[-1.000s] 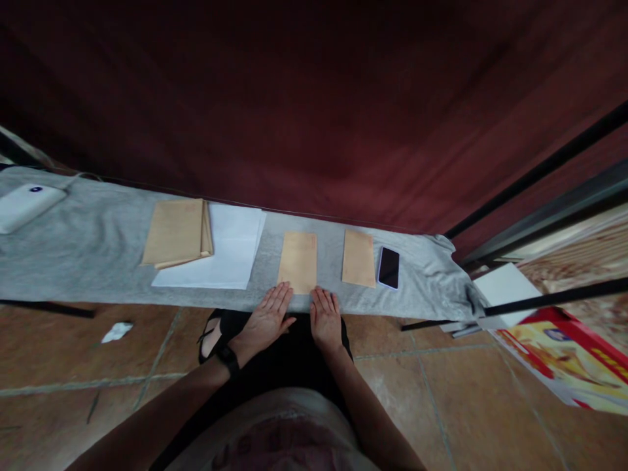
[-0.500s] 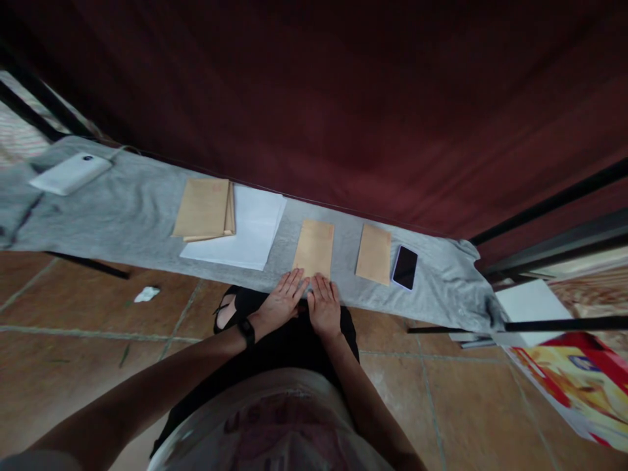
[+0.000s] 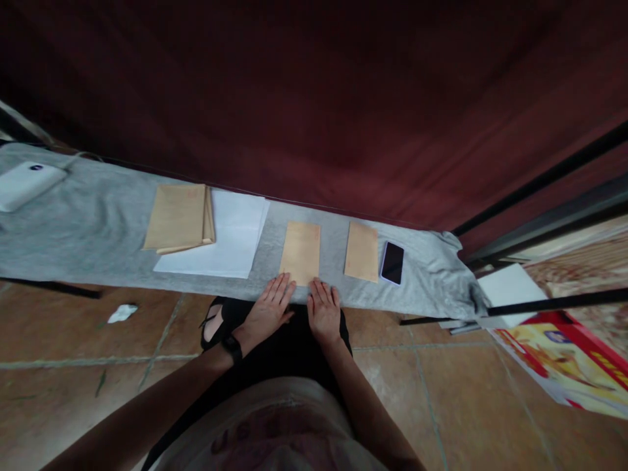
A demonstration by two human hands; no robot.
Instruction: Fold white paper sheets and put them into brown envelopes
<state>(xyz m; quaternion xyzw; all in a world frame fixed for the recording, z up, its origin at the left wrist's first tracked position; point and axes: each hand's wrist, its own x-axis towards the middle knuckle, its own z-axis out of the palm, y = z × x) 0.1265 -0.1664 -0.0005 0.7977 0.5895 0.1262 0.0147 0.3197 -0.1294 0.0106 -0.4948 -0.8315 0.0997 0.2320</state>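
Note:
A brown paper envelope lies flat in front of me on the grey cloth. My left hand rests flat at its lower left corner, fingers stretched out. At the lower right corner, my right hand lies flat with its fingertips beside the envelope's edge. Neither hand grips anything. A second brown envelope lies to the right. On the left, a stack of brown envelopes partly covers white paper sheets.
A phone lies right of the second envelope. A white device with a cable sits at the far left of the cloth-covered bench. A dark red curtain hangs behind. A colourful box stands on the floor at right.
My hands have moved apart towards the envelope's two lower corners. The whole view has shifted and turned slightly; the other things on the bench keep their places.

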